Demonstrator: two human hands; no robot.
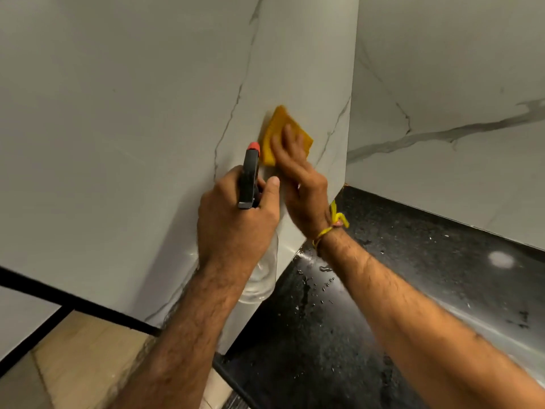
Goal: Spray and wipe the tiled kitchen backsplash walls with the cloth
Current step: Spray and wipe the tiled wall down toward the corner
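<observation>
Two hands work: the left hand [236, 219] grips the spray bottle [250, 178]; the right hand [298, 175] presses the yellow cloth [275, 134] flat-fingered against the backsplash wall [177, 98] above the wet tabletop [413, 261]. Wiping seems midway; adjoining walls likely remain.

Black speckled countertop [413, 246] meets marble-veined wall tiles [442, 69]; water droplets [312, 278] scattered on countertop near tile corner.

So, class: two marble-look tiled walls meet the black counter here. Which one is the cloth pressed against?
The left wall, where the right hand presses the yellow cloth flat. The right-side wall, beyond the corner, has nothing touching it.
</observation>
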